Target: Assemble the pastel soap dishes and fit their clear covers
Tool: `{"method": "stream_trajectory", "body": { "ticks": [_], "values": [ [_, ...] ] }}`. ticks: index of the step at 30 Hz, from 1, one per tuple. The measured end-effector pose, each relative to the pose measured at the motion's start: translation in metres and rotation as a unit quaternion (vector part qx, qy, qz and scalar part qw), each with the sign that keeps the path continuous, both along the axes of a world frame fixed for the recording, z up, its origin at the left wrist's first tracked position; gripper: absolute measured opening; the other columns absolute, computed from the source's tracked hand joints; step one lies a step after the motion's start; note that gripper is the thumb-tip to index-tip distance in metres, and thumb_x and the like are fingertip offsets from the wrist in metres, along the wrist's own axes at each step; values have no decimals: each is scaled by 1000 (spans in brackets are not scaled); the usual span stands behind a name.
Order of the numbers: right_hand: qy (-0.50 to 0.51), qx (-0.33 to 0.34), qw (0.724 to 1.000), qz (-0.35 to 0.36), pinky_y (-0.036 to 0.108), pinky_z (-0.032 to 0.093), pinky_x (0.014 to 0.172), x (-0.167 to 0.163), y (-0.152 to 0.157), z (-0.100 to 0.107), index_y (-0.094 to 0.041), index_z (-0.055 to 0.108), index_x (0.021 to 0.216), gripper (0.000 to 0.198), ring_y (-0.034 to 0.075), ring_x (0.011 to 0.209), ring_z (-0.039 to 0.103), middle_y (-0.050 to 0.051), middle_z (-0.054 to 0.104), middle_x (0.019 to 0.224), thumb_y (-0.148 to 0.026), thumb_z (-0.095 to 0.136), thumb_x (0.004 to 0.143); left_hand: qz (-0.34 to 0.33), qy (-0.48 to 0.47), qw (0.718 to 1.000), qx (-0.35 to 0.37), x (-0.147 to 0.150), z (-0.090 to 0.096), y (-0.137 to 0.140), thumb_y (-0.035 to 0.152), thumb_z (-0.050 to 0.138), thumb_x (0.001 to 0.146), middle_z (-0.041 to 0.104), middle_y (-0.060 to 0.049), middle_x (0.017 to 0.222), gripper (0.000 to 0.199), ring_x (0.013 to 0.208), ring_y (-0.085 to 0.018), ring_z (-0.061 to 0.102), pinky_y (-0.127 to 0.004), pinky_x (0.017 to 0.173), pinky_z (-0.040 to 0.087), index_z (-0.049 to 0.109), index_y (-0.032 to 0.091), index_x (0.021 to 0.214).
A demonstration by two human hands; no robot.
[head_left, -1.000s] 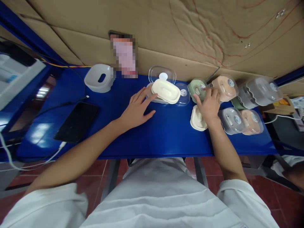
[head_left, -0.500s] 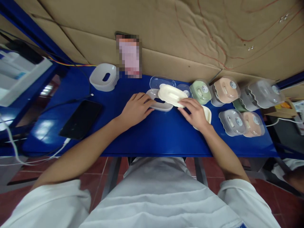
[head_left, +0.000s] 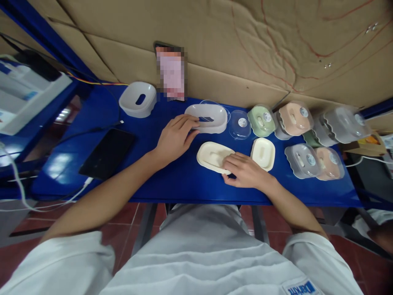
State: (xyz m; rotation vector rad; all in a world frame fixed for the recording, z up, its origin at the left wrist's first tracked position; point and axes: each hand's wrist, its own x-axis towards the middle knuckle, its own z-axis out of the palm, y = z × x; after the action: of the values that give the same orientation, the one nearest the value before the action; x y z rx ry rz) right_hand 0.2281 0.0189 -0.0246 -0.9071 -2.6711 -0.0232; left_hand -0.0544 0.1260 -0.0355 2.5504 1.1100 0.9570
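Note:
My left hand (head_left: 178, 135) is closed on the near left rim of an oval grey-white plastic box (head_left: 218, 125) with a slot in its floor. Just in front of me, my right hand (head_left: 242, 170) grips the right end of a cream oval tray (head_left: 211, 155) between thumb and fingers, low over the blue table. A smaller cream tray (head_left: 263, 153) lies to the right of that hand. Behind the oval box a clear oval lid (head_left: 228, 112) partly shows. A clear lid with a round sticker (head_left: 239, 125) lies at its right.
Lidded boxes in green (head_left: 260, 121), peach (head_left: 296, 116) and grey (head_left: 302, 162) stand at the right. At the left are a grey-white box (head_left: 138, 100) and a black phone (head_left: 107, 153) on a cable. A blurred-out screen (head_left: 171, 73) leans on the cardboard wall (head_left: 215, 49).
My right hand has brought the cream oval tray from above the grey-white box down toward me. The box now shows whole, its rim held by my left hand.

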Motion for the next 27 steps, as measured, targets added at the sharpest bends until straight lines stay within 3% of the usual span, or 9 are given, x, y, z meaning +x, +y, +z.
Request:
{"method": "stream_trajectory", "body": {
  "ticks": [2,5,9,12,15,19,23,25,27],
  "values": [
    [-20,-5,1000,-1,39,57,84,1,2,-4,-19,72,101,17,25,91,72,9,77,98,-29,59,107,-17,5,1000,5,-1,2,-3,36,51,113,75,-13,137,26,135,-31,66,-52,115,53,68,20,124],
    [-6,-10,1000,-7,41,57,89,11,4,-5,-20,75,108,25,26,102,74,11,80,111,-43,64,109,-109,52,992,24,1,4,-11,40,52,113,79,-12,127,28,122,-29,73,-46,103,57,69,19,119],
    [63,10,997,-39,44,58,89,22,1,2,-27,79,106,33,27,98,76,7,81,106,-58,69,104,-211,133,968,33,6,3,-24,36,48,115,81,-12,121,29,115,-28,76,-42,95,56,72,19,115],
    [34,8,996,-83,53,55,108,17,-1,8,-28,73,139,54,35,129,70,12,75,140,-66,69,101,-236,160,958,40,7,3,-29,33,49,113,80,-13,123,28,117,-29,75,-43,95,55,72,19,118],
    [-29,-20,996,-79,54,48,122,7,0,3,-22,61,157,59,35,147,60,15,65,157,-56,62,108,-232,181,954,48,6,4,-29,38,60,107,78,-15,124,25,118,-32,73,-45,97,55,72,19,118],
    [-55,-23,996,-72,53,42,130,-3,4,-10,-16,66,150,44,30,149,60,16,65,157,-36,54,114,-229,217,948,49,7,3,-27,31,65,104,77,-14,120,16,117,-32,71,-44,96,54,73,21,114],
    [-37,-30,996,-74,56,38,133,2,9,-8,-19,64,153,44,30,154,55,14,61,162,-37,52,114,-227,223,947,36,8,3,-25,27,64,104,76,-13,122,15,120,-32,70,-44,97,54,74,22,113],
    [-14,-21,991,-134,60,41,128,15,11,1,-22,68,147,44,35,150,58,14,65,157,-46,53,113,-217,211,953,22,8,4,-26,29,64,103,75,-13,124,14,121,-32,69,-45,99,55,74,22,111],
    [6,-3,960,-278,64,47,118,32,10,11,-21,74,134,49,41,136,66,18,73,141,-58,52,111,-207,200,958,16,7,5,-26,31,64,103,73,-14,130,15,125,-34,68,-48,101,56,74,22,109]
  ]
}}
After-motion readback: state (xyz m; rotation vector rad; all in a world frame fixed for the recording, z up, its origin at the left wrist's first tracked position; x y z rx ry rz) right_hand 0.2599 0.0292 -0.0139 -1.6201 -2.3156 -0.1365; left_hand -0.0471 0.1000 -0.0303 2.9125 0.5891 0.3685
